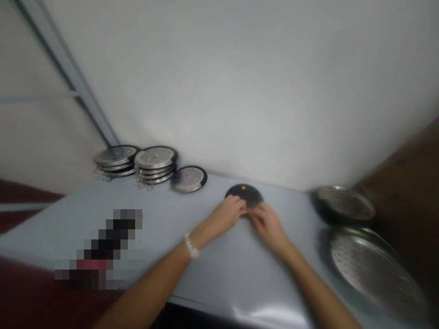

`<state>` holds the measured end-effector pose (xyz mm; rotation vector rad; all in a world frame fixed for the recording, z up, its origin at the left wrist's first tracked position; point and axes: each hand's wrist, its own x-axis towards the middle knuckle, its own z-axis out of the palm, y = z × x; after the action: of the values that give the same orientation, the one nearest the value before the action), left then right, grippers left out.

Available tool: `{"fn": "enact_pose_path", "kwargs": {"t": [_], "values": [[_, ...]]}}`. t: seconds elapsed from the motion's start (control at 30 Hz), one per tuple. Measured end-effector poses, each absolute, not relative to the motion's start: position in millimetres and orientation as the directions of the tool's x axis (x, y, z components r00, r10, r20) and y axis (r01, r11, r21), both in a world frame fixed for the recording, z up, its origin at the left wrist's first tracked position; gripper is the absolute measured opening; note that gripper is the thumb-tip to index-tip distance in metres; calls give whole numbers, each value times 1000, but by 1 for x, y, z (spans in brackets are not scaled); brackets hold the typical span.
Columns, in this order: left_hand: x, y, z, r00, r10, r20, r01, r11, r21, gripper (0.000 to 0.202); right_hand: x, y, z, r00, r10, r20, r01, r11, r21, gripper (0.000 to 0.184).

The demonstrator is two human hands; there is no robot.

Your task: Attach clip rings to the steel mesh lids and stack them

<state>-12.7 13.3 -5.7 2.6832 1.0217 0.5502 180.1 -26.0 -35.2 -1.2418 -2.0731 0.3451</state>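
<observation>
A round black disc (pixel 252 193) with a small yellow dot lies on the table before me. At its near left edge is my left hand (pixel 229 212), fingers curled and pinched, a beaded bracelet on the wrist. My right hand (pixel 269 224) meets it from the right, its fingers also pressed together over the disc's near edge. The fingertips of both hands come close together there. Whatever small part lies between them is hidden and blurred. To the left of the hands rests a single perforated metal disc (pixel 191 179) with a black rim.
Two stacks of similar discs, a middle stack (pixel 156 157) and a far-left stack (pixel 116 156), stand near the wall (pixel 257 91), with small chains hanging out. At right are a round perforated piece (pixel 346 203) and a larger one (pixel 373 269) on the grey table (pixel 219 269). A pixelated patch covers the left.
</observation>
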Motion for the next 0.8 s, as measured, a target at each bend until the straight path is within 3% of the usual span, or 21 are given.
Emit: {"fn": "enact_pose_path", "kwargs": {"t": [0.4,0.63,0.8], "values": [[-11,13,-15,607,714,349,623,-700,349,23,181,-23,-39,-238,876,420,637,467,-613,15],[4,26,-25,403,832,381,681,-551,482,23,180,-22,-43,-227,871,436,633,472,-613,16],[33,48,-17,364,865,345,762,-490,423,24,179,-20,-48,-236,861,451,635,488,-598,16]]}}
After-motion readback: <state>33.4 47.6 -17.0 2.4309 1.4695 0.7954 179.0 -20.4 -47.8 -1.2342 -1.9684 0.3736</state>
